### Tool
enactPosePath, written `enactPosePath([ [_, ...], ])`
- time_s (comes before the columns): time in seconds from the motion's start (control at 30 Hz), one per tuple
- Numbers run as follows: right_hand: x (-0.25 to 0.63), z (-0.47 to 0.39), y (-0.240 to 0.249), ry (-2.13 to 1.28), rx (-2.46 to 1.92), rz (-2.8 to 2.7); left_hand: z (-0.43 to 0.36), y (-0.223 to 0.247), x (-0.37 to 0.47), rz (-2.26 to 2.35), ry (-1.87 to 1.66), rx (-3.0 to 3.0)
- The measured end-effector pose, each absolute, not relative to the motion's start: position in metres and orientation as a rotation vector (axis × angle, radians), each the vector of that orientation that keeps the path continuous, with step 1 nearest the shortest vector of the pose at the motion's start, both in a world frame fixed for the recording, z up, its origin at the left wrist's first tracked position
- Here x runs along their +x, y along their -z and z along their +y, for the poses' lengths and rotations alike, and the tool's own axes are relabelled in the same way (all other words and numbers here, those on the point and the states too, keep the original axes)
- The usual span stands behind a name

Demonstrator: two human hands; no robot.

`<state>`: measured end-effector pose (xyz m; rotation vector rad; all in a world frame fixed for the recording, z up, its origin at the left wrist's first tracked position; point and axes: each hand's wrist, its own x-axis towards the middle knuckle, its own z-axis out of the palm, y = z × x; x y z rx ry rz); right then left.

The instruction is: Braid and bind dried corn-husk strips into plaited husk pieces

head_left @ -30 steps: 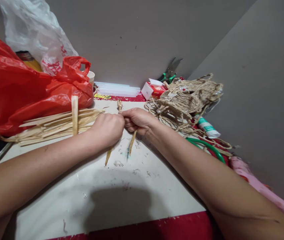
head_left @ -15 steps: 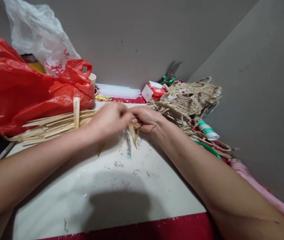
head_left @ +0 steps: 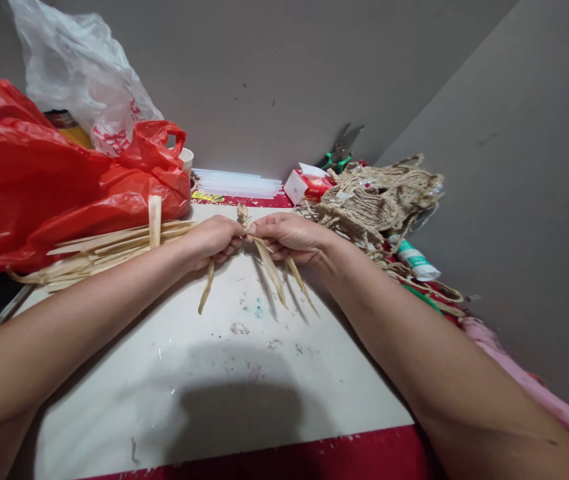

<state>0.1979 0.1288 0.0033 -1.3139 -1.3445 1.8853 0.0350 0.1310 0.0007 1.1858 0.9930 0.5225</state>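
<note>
My left hand [head_left: 218, 239] and my right hand [head_left: 291, 237] meet over the white board, thumbs and fingers pinched on dry straw-coloured leaf strips. Between them rises the short plaited end of a braid [head_left: 243, 215], pointing away from me. One strip [head_left: 207, 293] hangs below my left hand. A wider strip [head_left: 271, 272] and a narrow strip [head_left: 302, 287] trail from my right hand toward me. Beyond my left wrist lies a pile of flat dried strips [head_left: 99, 257], with one short piece [head_left: 155, 220] standing up against it.
A red plastic bag [head_left: 64, 193] and a clear bag [head_left: 79, 60] fill the left. White sticks [head_left: 237, 183], a tissue packet [head_left: 309, 183] and green-handled shears [head_left: 340, 150] sit at the back. Braided cord [head_left: 379, 200] is heaped at right. The white board [head_left: 244, 400] shows stains.
My left hand has drawn back leftward from my right hand, uncovering the plaited end. The strips below my right hand now spread farther apart, and the left strip hangs in plain view.
</note>
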Motion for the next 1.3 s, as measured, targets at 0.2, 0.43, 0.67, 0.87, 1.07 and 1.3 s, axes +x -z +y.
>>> enactPosePath([
  [0.2,0.204,0.129,0.002,-1.655,-1.384,-1.768,0.139,0.004,0.031,1.077,-0.454,1.388],
  [0.43,0.201,0.125,-0.006,-1.182,-1.577,-2.156,0.141,0.008,0.031,1.039,-0.406,1.382],
  [0.67,0.201,0.120,-0.020,-0.986,-1.691,-2.270,0.139,0.009,0.033,1.114,-0.454,1.428],
  [0.87,0.204,0.120,-0.023,-1.013,-1.635,-2.145,0.133,0.009,0.036,1.147,-0.527,1.450],
  [1.07,0.177,0.105,-0.021,-0.854,-1.634,-2.292,0.134,0.011,0.033,1.090,-0.578,1.385],
  [1.3,0.159,0.087,-0.015,-0.386,-1.748,-2.587,0.132,0.010,0.031,1.068,-0.597,1.293],
])
